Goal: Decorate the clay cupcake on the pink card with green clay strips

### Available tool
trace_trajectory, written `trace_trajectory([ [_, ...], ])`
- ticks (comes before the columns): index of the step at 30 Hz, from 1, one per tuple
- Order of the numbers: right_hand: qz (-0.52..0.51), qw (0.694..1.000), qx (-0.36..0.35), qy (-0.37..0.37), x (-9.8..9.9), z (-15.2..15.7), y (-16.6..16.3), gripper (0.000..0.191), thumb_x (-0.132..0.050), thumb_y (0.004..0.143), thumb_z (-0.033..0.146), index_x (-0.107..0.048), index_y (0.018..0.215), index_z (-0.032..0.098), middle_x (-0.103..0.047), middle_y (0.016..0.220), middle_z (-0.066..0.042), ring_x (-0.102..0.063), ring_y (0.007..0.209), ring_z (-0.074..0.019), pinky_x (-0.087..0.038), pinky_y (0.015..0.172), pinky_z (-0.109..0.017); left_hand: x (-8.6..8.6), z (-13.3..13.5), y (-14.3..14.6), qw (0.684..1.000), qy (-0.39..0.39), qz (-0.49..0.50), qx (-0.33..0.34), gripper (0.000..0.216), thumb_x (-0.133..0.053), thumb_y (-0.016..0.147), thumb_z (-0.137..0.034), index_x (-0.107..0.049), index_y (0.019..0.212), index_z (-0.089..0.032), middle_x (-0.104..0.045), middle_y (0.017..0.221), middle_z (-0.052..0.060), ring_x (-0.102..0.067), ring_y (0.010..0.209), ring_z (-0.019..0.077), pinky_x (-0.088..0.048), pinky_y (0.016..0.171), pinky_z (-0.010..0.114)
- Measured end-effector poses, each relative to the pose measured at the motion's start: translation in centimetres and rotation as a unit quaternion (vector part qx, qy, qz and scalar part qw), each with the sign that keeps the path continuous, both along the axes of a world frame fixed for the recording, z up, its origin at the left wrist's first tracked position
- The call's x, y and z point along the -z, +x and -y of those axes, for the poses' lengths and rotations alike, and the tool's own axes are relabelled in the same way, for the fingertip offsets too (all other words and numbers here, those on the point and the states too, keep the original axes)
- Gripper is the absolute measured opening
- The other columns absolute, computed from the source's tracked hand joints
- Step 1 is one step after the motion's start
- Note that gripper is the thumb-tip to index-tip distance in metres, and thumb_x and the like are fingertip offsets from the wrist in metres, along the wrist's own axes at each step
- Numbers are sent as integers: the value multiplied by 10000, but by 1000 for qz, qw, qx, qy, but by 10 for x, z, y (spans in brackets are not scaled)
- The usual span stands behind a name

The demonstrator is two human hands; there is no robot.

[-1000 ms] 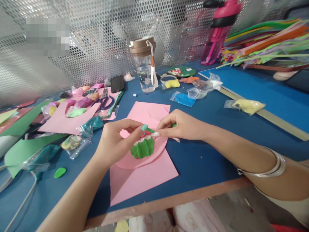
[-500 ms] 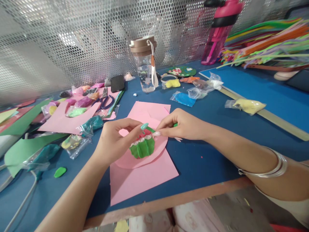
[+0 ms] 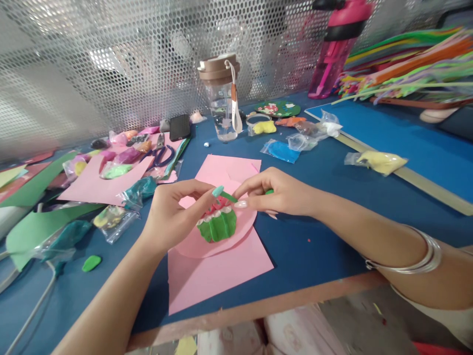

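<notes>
A thin green clay strip (image 3: 228, 197) is stretched between my two hands, above a clay cupcake picture (image 3: 218, 225) with a green ridged base, a white band and a red top. My left hand (image 3: 177, 209) pinches the strip's left end between thumb and fingers. At the other end, my right hand (image 3: 277, 192) pinches it with thumb and forefinger; a bit of green clay (image 3: 269, 191) shows by its curled fingers. Beneath the cupcake lies a rounded pink paper piece (image 3: 244, 231), on top of a pink sheet (image 3: 218, 283). My left hand partly hides the red top.
Bagged clay (image 3: 127, 155), scissors (image 3: 163, 156) and a black phone (image 3: 180, 128) lie at the left, near a loose green clay lump (image 3: 91, 263). A clear tumbler (image 3: 223, 106) and a pink bottle (image 3: 334, 54) stand behind. Pipe cleaners (image 3: 414, 59) spread at the back right.
The green strip now shows as a straight length between my fingertips. My left hand has shifted slightly left and up; the right hand has barely moved.
</notes>
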State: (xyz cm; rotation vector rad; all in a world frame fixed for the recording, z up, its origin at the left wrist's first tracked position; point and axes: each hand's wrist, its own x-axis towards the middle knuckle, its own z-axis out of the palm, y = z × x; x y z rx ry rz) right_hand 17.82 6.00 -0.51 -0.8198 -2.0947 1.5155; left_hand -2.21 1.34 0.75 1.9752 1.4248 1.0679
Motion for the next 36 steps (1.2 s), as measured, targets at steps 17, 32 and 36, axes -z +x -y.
trace_trajectory([
  [17, 21, 999, 41, -2, 0, 0, -3, 216, -658, 726, 277, -698, 825, 89, -485, 467, 51, -398, 338, -27, -288, 331, -153, 1, -3, -2, 1000, 4, -1, 4, 144, -624, 747, -275, -712, 736, -162, -698, 688, 25, -595, 565, 111, -462, 523, 188],
  [32, 2, 996, 91, 20, 2, -4, -3, 156, -642, 702, 214, -682, 754, 71, -491, 445, 51, -405, 330, -32, -287, 335, -167, -1, -4, -2, 999, 29, -41, -7, 140, -616, 735, -231, -729, 757, -151, -703, 695, 32, -588, 574, 106, -450, 527, 180],
  [36, 10, 996, 82, 40, 3, -4, -3, 147, -642, 700, 202, -685, 750, 71, -490, 443, 51, -400, 335, -29, -268, 342, -168, 0, -4, -2, 999, 32, -30, -21, 119, -636, 714, -217, -731, 758, -162, -707, 704, 27, -597, 580, 106, -461, 531, 179],
])
